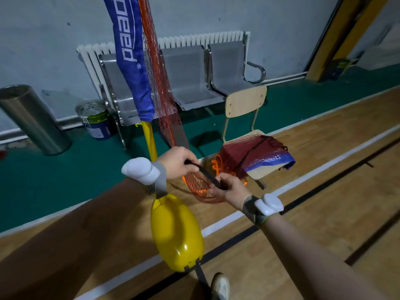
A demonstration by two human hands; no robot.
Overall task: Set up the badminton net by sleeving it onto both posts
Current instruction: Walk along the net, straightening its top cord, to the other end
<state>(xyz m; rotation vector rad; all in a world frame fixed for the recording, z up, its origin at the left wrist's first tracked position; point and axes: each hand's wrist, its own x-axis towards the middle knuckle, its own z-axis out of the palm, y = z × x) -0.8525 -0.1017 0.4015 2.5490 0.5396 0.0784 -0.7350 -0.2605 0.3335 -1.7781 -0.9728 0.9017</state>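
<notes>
Brown sleeves fill the lower corners, each wrist carrying a white tracker on a grey band. Just ahead of them, the left hand curls its fingers round one end of a black strap, and the right hand, a little lower and to the right, pinches the other end, so the strap runs taut between them. Orange-red net mesh bunches under the strap and against the right palm. Behind the left wrist rises the yellow post, its bulbous yellow base lying below both hands on the wooden floor. Above the left hand, the net's blue sleeve is already over the upper post, with mesh hanging beside it down toward the hands. Right of the right hand, the folded rest of the net lies on the seat of a wooden chair. Beyond the hands stand a metal bench and a white radiator; far left of the left hand are a paint can and a steel bin. A shoe shows below the base.
</notes>
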